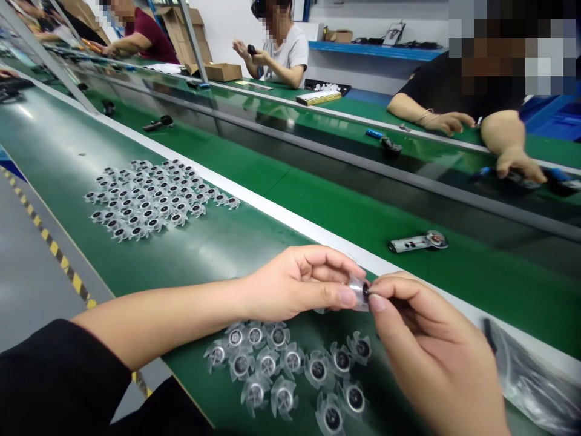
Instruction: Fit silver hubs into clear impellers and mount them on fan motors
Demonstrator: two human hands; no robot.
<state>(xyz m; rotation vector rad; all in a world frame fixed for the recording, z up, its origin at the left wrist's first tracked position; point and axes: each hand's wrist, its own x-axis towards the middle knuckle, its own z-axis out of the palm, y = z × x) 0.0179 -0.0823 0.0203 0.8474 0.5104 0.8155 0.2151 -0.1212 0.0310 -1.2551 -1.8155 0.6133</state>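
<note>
Between the fingers of my left hand (313,281) is a small clear plastic fan wheel (357,292) with a dark hub, held on its side. My right hand (431,339) pinches at the hub from the right; its thumb and index finger close on a small dark part there, mostly hidden by the fingertips. Below my hands, several loose fan wheels (267,363) lie on the green bench (213,272), hubs facing up. Some have silvery hub centres, others show a dark ring.
A large cluster of fan wheels (147,200) lies farther left. A clear plastic bag (535,375) rests at the right. Beyond the white strip, a green conveyor carries an opened handheld device (418,241) and a dark device (158,123). Several people work across the line.
</note>
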